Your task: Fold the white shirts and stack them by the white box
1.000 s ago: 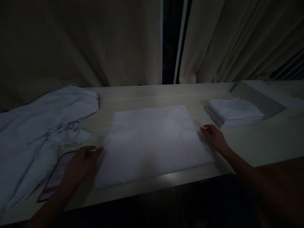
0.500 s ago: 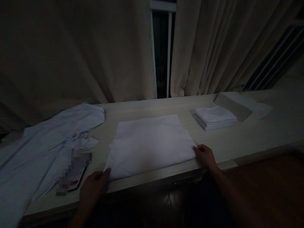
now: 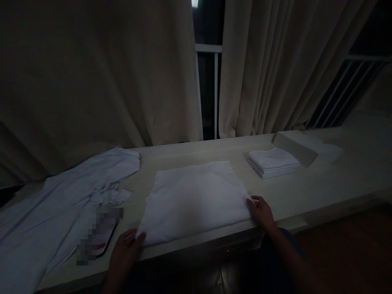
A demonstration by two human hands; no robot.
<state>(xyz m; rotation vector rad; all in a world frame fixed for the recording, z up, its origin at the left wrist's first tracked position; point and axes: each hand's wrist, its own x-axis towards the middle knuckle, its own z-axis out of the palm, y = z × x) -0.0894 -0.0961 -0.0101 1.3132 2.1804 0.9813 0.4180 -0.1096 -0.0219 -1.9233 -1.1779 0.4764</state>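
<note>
Left hand [image 3: 125, 251], lower left of frame: thumb at near-left corner of flat white cloth [image 3: 192, 200]. Cloth low centre, between hands, long axis left to right; neither hand nearer. Right hand [image 3: 261, 211], right of centre, at cloth's right edge. Hands well apart; whether pinching, cannot tell.

2 beige curtains [image 3: 153, 73] hang before pale bars [image 3: 208, 48].

Plain white cloth [image 3: 192, 200], white folded stack [image 3: 272, 160], whitish fabric [image 3: 76, 192] with purplish streaks, beige curtains [image 3: 92, 81], pale tabletop [image 3: 321, 183]
</note>
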